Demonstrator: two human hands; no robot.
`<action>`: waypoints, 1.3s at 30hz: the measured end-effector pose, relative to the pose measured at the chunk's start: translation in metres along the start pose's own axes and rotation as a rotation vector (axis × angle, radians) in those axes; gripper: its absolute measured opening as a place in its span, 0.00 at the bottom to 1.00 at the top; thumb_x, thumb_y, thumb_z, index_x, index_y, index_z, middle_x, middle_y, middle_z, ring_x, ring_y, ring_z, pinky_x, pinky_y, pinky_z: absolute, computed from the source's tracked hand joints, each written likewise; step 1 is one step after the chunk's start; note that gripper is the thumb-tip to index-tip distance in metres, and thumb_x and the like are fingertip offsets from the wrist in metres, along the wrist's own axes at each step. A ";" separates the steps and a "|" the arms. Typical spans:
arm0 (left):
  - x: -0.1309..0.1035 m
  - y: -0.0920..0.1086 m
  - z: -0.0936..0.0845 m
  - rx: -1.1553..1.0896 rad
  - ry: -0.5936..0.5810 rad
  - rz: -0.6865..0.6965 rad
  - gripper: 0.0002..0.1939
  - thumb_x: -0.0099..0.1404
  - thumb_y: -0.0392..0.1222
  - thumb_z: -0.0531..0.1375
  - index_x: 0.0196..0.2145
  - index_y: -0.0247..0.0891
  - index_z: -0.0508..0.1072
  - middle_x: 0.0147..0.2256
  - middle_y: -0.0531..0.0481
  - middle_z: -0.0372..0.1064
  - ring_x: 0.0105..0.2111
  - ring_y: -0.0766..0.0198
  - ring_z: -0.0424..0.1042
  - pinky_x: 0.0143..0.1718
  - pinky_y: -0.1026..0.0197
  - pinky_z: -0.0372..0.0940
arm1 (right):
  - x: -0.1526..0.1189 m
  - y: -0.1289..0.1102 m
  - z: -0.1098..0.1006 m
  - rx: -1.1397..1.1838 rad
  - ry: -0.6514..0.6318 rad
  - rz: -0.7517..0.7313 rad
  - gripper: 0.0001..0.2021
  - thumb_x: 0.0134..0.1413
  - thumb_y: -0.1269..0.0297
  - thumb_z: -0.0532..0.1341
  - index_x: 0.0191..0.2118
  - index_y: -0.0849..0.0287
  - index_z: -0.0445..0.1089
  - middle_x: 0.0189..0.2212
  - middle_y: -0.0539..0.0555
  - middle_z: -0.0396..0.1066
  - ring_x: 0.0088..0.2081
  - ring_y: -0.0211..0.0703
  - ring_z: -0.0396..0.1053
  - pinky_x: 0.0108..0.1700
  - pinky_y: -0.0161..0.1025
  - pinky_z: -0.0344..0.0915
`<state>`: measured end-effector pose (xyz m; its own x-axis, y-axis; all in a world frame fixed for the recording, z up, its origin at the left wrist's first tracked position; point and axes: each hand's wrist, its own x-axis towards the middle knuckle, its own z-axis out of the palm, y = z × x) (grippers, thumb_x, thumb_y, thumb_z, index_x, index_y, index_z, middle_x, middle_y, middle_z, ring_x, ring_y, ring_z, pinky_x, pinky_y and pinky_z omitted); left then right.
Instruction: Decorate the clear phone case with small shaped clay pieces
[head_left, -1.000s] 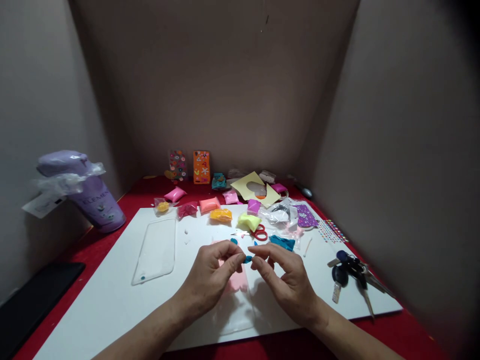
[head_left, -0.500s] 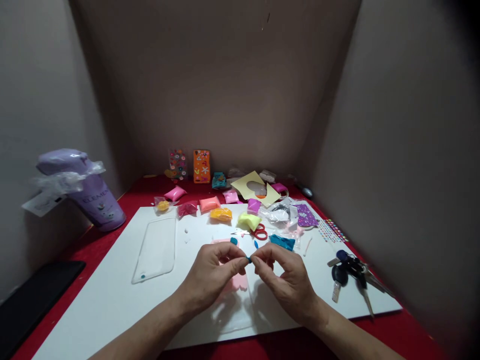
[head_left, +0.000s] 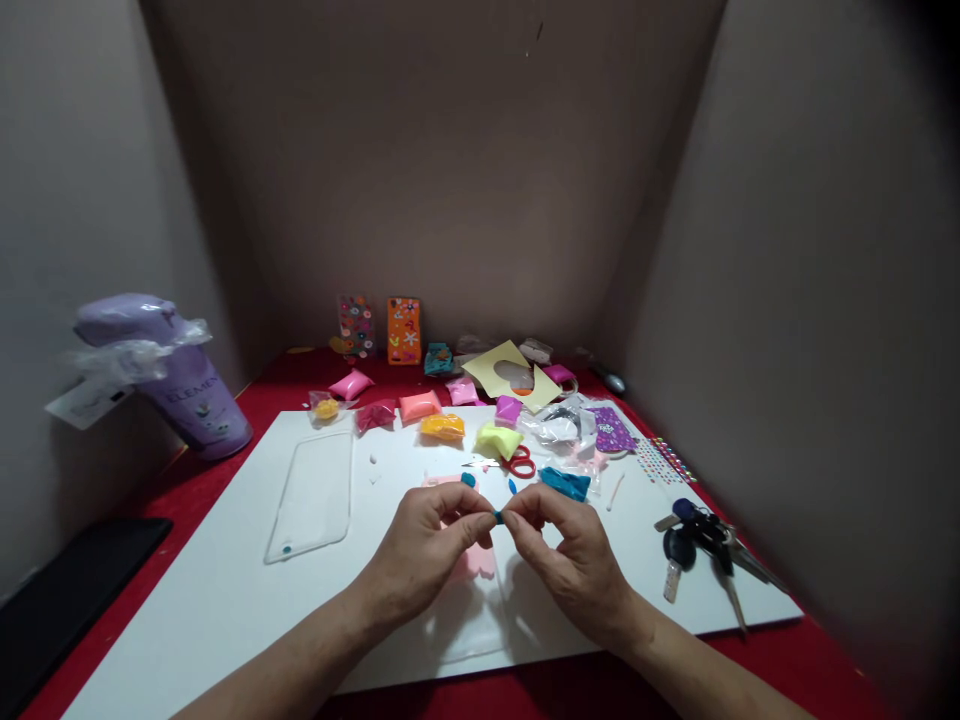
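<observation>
Teal claylike scrap [head_left: 499,517], its long axis unclear, lies pinched between left hand [head_left: 431,535] and right hand [head_left: 571,540], neither nearer, by the flat pale-pink sheet's [head_left: 481,566] right edge.

the tiny piece [head_left: 499,517] is teal, the orange case [head_left: 403,331] colourfully patterned.

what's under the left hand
A pink piece shows partly below the left hand, with a teal lump at its far edge. The hand covers its middle, so anything there is hidden.
</observation>
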<state>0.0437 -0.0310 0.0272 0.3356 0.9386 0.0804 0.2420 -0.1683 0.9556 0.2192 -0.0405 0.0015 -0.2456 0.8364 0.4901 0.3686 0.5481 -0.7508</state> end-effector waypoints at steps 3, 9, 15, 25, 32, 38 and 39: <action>0.000 -0.001 0.000 -0.017 0.002 0.004 0.10 0.60 0.42 0.59 0.26 0.35 0.74 0.25 0.51 0.71 0.27 0.66 0.68 0.33 0.63 0.62 | 0.001 0.000 -0.002 0.037 -0.006 0.032 0.09 0.59 0.66 0.56 0.29 0.59 0.69 0.23 0.49 0.68 0.26 0.36 0.64 0.30 0.34 0.60; 0.000 -0.001 0.000 -0.026 0.026 -0.006 0.09 0.61 0.42 0.58 0.27 0.35 0.73 0.25 0.52 0.70 0.27 0.66 0.68 0.32 0.63 0.62 | -0.001 0.005 -0.002 0.070 0.065 0.020 0.10 0.59 0.66 0.57 0.45 0.57 0.71 0.26 0.49 0.73 0.29 0.38 0.69 0.33 0.35 0.63; 0.000 0.001 0.002 0.023 0.013 0.013 0.09 0.61 0.41 0.59 0.26 0.35 0.74 0.24 0.52 0.70 0.28 0.66 0.68 0.33 0.64 0.62 | 0.000 0.001 0.002 0.006 -0.001 0.002 0.06 0.58 0.67 0.56 0.32 0.59 0.70 0.25 0.50 0.70 0.25 0.36 0.65 0.28 0.34 0.61; -0.001 -0.008 0.001 -0.123 -0.006 -0.120 0.14 0.61 0.50 0.57 0.31 0.36 0.71 0.27 0.52 0.69 0.16 0.71 0.63 0.13 0.68 0.55 | 0.001 0.004 -0.001 0.161 0.105 0.121 0.12 0.60 0.63 0.56 0.47 0.58 0.70 0.24 0.50 0.74 0.28 0.39 0.71 0.33 0.38 0.67; 0.001 -0.006 0.000 -0.092 0.032 -0.025 0.11 0.61 0.45 0.59 0.28 0.35 0.73 0.25 0.51 0.69 0.27 0.67 0.67 0.29 0.66 0.62 | 0.001 0.000 -0.001 0.104 -0.016 0.128 0.09 0.60 0.65 0.55 0.31 0.59 0.69 0.25 0.50 0.72 0.27 0.37 0.68 0.31 0.35 0.63; 0.002 -0.006 -0.001 -0.105 0.028 -0.019 0.11 0.62 0.45 0.58 0.29 0.34 0.74 0.26 0.51 0.71 0.29 0.66 0.68 0.35 0.63 0.62 | 0.000 -0.001 -0.002 0.072 -0.019 0.100 0.10 0.61 0.65 0.54 0.30 0.59 0.68 0.24 0.49 0.70 0.26 0.36 0.65 0.30 0.34 0.60; 0.002 -0.006 -0.001 -0.114 0.037 -0.022 0.11 0.62 0.45 0.58 0.30 0.34 0.74 0.26 0.51 0.71 0.29 0.66 0.68 0.35 0.63 0.62 | 0.000 -0.001 -0.002 0.069 -0.017 0.095 0.10 0.61 0.65 0.54 0.30 0.59 0.68 0.24 0.49 0.69 0.26 0.36 0.65 0.30 0.34 0.60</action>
<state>0.0425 -0.0276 0.0221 0.2968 0.9525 0.0675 0.1431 -0.1143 0.9831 0.2212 -0.0412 0.0030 -0.2276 0.8841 0.4080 0.3281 0.4642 -0.8227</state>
